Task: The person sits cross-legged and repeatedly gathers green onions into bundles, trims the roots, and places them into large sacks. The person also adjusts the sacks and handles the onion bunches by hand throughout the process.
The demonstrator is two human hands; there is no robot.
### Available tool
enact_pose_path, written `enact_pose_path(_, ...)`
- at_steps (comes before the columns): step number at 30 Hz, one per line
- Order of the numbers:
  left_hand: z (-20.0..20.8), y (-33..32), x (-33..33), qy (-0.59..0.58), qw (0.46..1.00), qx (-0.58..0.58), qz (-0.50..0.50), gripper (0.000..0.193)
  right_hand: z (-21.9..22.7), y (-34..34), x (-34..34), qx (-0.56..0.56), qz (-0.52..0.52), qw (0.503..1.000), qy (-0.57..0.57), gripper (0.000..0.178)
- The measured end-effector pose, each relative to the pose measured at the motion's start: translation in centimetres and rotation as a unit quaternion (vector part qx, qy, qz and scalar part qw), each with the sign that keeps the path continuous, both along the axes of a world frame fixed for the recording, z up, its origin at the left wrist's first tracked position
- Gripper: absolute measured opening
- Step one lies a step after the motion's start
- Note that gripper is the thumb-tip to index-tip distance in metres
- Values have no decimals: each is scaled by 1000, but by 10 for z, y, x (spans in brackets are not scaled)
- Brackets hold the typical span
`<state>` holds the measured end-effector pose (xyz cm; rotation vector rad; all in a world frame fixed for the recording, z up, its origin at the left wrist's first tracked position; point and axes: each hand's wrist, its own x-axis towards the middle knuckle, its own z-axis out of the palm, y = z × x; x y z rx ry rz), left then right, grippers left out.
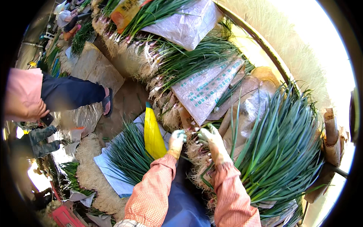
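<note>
1. Left hand (176, 140): gloved, fingers curled narrow, closed round a small pale-green bit at the root end of the scallions; what exactly sits in the grip can't be told.
2. Right hand (210, 140): gloved, fingers half spread, tips resting on the root end of the scallion bundle (281, 151). Pinch or plain touch: can't tell.
3. The hands sit just beside each other at frame centre. The bundle fans out from them toward 3 o'clock, leaves long, thin and green, roots whitish and stringy, near the hands.
4. Both sleeves are an orange-checked weave; a blue apron (185, 196) lies between the forearms at 6 o'clock.
5. Yellow plastic bag (152, 136), smooth and tapering, stands just beside the left hand at 9 o'clock, lying on a second scallion pile (128, 151) spread over a pale sheet (111, 174).
6. Woven white sacks (206, 89), printed, flat and creased, lie at 12 o'clock over more scallion heaps (181, 60).
7. Edges: a curved rail (264, 45) runs from 12 to 2 o'clock beyond the sacks. Brown paper rolls (332, 136) sit at 3 o'clock past the leaf tips.
8. Open room: bare brown ground (128, 102) at 10 o'clock, where another person's sandalled foot (107, 101) stands, well apart from the hands.
</note>
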<state>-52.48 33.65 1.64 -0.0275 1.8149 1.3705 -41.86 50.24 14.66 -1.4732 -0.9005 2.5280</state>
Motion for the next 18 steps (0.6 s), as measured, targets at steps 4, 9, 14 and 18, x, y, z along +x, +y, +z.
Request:
enact_pose_path(4,-4,53,-58,-26,1000,-16,-5,17,-60,24,-49,99,-42,976,-188,96)
enact_pose_path(9,-22,88,-121,-106,965,-77,-228,23,-69,72,-107,72,-86,994,-8,41)
enact_pose_path(14,-5,168,-206,-55,916,-26,-397,32,-3,140,-197,171,87,962,192,34)
enact_pose_path(18,25,237,-248,85,962,92,-244,46,-69,137,-178,182,105,966,153,28)
